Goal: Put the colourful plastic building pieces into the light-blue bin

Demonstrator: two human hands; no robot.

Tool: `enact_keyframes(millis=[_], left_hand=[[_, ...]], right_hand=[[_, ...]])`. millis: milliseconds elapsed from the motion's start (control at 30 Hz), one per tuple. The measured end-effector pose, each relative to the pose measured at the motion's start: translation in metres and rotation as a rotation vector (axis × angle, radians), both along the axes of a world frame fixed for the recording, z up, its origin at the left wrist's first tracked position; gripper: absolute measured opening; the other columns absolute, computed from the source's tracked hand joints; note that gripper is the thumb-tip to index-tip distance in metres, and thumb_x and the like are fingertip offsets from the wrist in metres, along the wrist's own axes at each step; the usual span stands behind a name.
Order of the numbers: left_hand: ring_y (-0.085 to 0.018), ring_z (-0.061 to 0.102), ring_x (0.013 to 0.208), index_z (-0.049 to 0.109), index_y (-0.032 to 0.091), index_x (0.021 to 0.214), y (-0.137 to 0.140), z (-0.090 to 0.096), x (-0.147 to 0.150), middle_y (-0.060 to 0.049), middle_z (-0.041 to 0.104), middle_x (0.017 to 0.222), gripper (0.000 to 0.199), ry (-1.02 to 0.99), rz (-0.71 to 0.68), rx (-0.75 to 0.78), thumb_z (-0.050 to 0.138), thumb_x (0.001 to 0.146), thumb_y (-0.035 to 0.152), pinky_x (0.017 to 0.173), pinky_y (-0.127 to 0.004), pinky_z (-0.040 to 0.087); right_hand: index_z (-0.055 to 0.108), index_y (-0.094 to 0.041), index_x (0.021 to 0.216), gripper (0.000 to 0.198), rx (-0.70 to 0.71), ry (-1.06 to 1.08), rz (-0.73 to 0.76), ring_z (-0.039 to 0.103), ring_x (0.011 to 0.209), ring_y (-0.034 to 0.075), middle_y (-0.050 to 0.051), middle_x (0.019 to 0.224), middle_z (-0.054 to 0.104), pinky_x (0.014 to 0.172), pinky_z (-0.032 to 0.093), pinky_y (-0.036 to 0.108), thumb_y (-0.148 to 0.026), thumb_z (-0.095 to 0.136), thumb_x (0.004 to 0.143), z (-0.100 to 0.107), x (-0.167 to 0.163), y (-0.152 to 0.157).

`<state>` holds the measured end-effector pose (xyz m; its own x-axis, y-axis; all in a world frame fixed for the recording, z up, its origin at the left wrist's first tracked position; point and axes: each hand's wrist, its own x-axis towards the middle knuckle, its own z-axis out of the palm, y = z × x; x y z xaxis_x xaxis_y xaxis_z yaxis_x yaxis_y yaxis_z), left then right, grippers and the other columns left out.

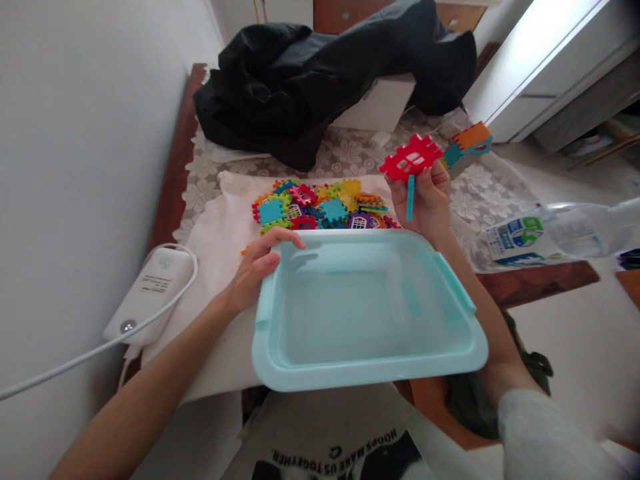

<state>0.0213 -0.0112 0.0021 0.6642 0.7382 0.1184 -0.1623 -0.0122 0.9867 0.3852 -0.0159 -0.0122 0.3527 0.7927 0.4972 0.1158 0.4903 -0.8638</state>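
A light turquoise plastic tub [370, 379], with nothing in it, is in front of my body. My left hand [260, 263] is closed on its far left corner, thumb and fingers over the rim. Raised beyond the far right corner, my right hand [430, 193] pinches a red interlocking tile [413, 158] with a window cut-out. A narrow blue piece [411, 198] points down beneath the red tile; whether the two are joined I cannot tell. Beyond the tub lies a heap of colourful interlocking tiles [333, 210], partly hidden by its rim.
An orange and blue block of joined tiles [467, 143] is behind my right hand. To the right lies a clear plastic bottle [565, 230]. A white power bank [155, 293] with a cable is at the left by the wall. Black fabric [320, 67] covers the table's back.
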Motion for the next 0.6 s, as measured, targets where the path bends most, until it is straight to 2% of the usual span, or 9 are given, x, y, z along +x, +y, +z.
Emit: enact_keyframes(millis=[67,167,233,300,367,433,500,600], left_hand=[[-0.016,0.062,0.065,0.077,0.019,0.110,0.001,-0.001,0.000,-0.005,0.072,0.087,0.050,0.005,0.018,-0.003,0.076,0.096,0.067,0.054,-0.022,0.049],[-0.017,0.063,0.066,0.076,0.019,0.109,0.000,-0.003,0.000,-0.006,0.072,0.088,0.054,0.004,0.032,-0.026,0.076,0.094,0.071,0.055,-0.023,0.051],[-0.017,0.063,0.066,0.076,0.019,0.111,-0.001,-0.005,0.000,-0.005,0.071,0.088,0.055,0.015,0.046,-0.039,0.075,0.095,0.072,0.055,-0.024,0.051],[-0.018,0.062,0.065,0.076,0.020,0.113,-0.002,-0.006,-0.001,-0.005,0.071,0.087,0.055,0.022,0.043,-0.029,0.072,0.097,0.072,0.055,-0.025,0.050],[-0.017,0.060,0.063,0.077,0.019,0.112,-0.003,-0.007,-0.002,-0.005,0.071,0.085,0.056,0.020,0.039,0.043,0.070,0.098,0.073,0.053,-0.026,0.047],[-0.017,0.059,0.064,0.078,0.018,0.107,-0.004,-0.007,-0.002,-0.006,0.073,0.086,0.056,0.023,0.044,0.180,0.070,0.098,0.073,0.055,-0.027,0.046],[-0.018,0.060,0.066,0.079,0.018,0.104,-0.003,-0.006,-0.002,-0.008,0.076,0.089,0.053,0.023,0.045,0.328,0.068,0.100,0.069,0.058,-0.029,0.046],[-0.019,0.060,0.062,0.080,0.018,0.104,-0.001,-0.004,-0.003,-0.008,0.077,0.084,0.052,0.021,0.026,0.467,0.061,0.105,0.067,0.058,-0.031,0.046]], right_hand=[[0.077,-0.032,0.086,0.062,-0.013,-0.054,0.135,0.082,0.101,0.030,0.004,0.096,0.080,0.107,0.069,0.059,-0.091,0.090,0.077,0.018,-0.004,-0.013],[0.078,-0.030,0.069,0.066,-0.073,-0.232,0.379,0.081,0.095,0.032,0.006,0.076,0.074,0.102,0.070,0.062,-0.094,0.081,0.086,0.029,-0.010,-0.019],[0.081,-0.029,0.073,0.073,-0.094,-0.238,0.341,0.080,0.089,0.030,0.007,0.075,0.075,0.094,0.071,0.058,-0.098,0.067,0.094,0.025,-0.010,-0.014],[0.086,-0.028,0.084,0.074,-0.135,-0.247,0.222,0.080,0.087,0.028,0.007,0.084,0.080,0.089,0.071,0.051,-0.097,0.063,0.097,0.015,-0.007,-0.006],[0.090,-0.027,0.100,0.064,-0.187,-0.376,0.173,0.082,0.097,0.029,0.008,0.101,0.086,0.096,0.070,0.049,-0.088,0.070,0.099,0.006,-0.003,0.001],[0.091,-0.027,0.120,0.052,-0.192,-0.587,0.154,0.081,0.120,0.033,0.011,0.127,0.086,0.114,0.064,0.054,-0.073,0.076,0.102,-0.001,-0.002,0.005],[0.086,-0.027,0.140,0.050,-0.171,-0.794,0.119,0.073,0.141,0.037,0.013,0.151,0.079,0.129,0.052,0.062,-0.060,0.079,0.103,-0.005,-0.005,0.005],[0.077,-0.027,0.155,0.058,-0.213,-1.006,0.085,0.063,0.155,0.041,0.015,0.166,0.070,0.137,0.040,0.071,-0.049,0.084,0.102,-0.011,-0.012,0.003]])
